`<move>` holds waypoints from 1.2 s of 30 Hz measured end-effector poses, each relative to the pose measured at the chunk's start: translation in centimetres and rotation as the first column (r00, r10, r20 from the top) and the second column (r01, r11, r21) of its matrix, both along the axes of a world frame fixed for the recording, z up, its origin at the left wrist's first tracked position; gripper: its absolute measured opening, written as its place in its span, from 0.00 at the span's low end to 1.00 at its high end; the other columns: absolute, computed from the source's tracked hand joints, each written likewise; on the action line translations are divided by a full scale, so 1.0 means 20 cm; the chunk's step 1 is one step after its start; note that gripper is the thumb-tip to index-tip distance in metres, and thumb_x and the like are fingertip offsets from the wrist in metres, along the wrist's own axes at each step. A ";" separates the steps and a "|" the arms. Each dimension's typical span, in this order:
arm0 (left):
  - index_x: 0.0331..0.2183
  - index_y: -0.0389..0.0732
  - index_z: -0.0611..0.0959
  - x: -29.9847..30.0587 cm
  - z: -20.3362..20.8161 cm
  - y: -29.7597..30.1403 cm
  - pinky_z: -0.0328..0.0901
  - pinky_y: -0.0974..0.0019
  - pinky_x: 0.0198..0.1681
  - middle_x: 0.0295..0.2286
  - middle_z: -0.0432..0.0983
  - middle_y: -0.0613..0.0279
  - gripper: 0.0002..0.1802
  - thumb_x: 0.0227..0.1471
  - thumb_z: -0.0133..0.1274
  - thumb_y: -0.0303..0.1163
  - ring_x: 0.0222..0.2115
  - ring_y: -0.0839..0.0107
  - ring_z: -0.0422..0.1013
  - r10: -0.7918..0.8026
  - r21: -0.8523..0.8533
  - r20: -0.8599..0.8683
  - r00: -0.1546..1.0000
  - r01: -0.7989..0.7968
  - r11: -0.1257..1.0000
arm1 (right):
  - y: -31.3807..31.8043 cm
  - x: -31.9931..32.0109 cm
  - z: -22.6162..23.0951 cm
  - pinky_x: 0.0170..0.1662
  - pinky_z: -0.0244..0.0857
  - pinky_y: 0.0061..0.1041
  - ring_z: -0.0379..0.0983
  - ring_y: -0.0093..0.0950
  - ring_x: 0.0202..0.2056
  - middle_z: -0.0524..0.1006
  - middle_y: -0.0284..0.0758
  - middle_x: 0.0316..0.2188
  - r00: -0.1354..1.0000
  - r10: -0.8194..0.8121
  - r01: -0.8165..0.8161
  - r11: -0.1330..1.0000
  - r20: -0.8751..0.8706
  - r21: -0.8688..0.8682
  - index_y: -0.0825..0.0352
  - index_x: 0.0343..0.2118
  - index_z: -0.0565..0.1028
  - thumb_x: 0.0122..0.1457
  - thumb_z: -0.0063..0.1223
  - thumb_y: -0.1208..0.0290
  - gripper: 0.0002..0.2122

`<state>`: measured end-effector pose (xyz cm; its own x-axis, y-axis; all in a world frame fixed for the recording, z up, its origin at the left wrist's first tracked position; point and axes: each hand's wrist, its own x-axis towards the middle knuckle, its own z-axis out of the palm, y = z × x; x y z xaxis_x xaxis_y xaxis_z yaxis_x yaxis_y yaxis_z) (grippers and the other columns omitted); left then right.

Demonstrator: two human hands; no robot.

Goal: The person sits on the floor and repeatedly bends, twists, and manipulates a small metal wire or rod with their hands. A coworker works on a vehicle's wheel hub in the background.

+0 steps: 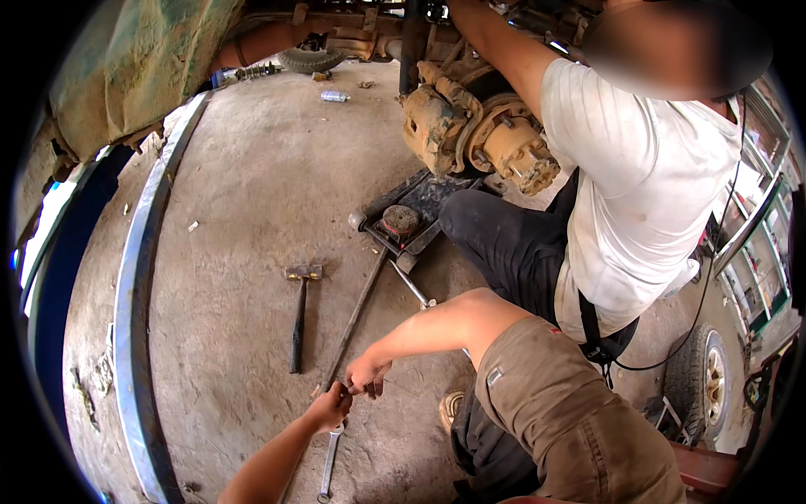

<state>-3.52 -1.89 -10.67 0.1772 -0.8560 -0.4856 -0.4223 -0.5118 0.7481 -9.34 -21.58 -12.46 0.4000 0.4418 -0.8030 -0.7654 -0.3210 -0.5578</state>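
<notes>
My left hand (328, 408) and my right hand (366, 375) meet low in the middle of the view, above the concrete floor. The fingers of both are pinched together, around something too small to make out. Just below my left hand is a combination wrench (330, 464), its upper end close to the fingers; I cannot tell whether they touch. A long thin metal bar (356, 316) slants past behind my hands to a black floor jack (421, 212) with a round pad. To the left, a hammer (300, 315) with a black handle lies on the floor.
A co-worker in a white shirt (625, 160) crouches at right, reaching above a muddy axle hub (509, 147). A second metal rod (410, 284) lies near the jack. A metal rail (138, 336) runs along the left. A wheel (703, 382) stands at right; a plastic bottle (335, 97) lies far off.
</notes>
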 end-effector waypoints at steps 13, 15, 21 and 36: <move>0.41 0.38 0.62 -0.03 0.17 0.00 0.63 0.45 0.42 0.32 0.77 0.39 0.14 0.61 0.39 0.39 0.37 0.39 0.72 -0.099 -0.066 0.329 0.939 0.127 0.990 | -0.05 -0.03 -0.03 0.41 0.73 0.40 0.75 0.32 0.28 0.73 0.34 0.23 0.934 -0.143 0.221 0.951 -0.327 0.215 0.64 0.29 0.71 0.60 0.50 0.68 0.06; 0.41 0.38 0.62 -0.04 0.16 0.00 0.63 0.45 0.42 0.31 0.77 0.39 0.14 0.61 0.39 0.39 0.37 0.40 0.72 -0.094 -0.084 0.340 0.936 0.129 0.988 | -0.06 -0.02 -0.03 0.42 0.73 0.39 0.75 0.31 0.28 0.74 0.33 0.24 0.922 -0.076 0.186 0.947 -0.379 0.262 0.62 0.30 0.72 0.61 0.51 0.66 0.07; 0.41 0.37 0.61 -0.05 0.11 0.02 0.63 0.42 0.37 0.27 0.77 0.38 0.15 0.61 0.40 0.39 0.32 0.39 0.73 -0.134 -0.170 0.362 0.923 0.207 0.964 | -0.04 -0.06 0.15 0.44 0.71 0.36 0.69 0.27 0.23 0.71 0.30 0.20 0.911 -0.025 0.159 0.942 -0.411 0.296 0.62 0.22 0.70 0.62 0.49 0.66 0.11; 0.40 0.38 0.62 -0.05 0.16 0.00 0.59 0.41 0.44 0.28 0.78 0.41 0.15 0.58 0.43 0.37 0.34 0.41 0.73 -0.141 -0.100 0.395 0.908 0.195 0.976 | -0.09 -0.07 0.06 0.32 0.64 0.26 0.67 0.23 0.23 0.66 0.24 0.20 0.975 -0.019 0.079 0.960 -0.219 0.269 0.57 0.26 0.67 0.62 0.50 0.62 0.10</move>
<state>-4.59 -1.97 -7.53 0.1743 -0.9417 -0.2877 -0.7608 -0.3143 0.5679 -10.72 -23.34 -11.25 0.2601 0.6408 -0.7223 -0.8866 -0.1378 -0.4414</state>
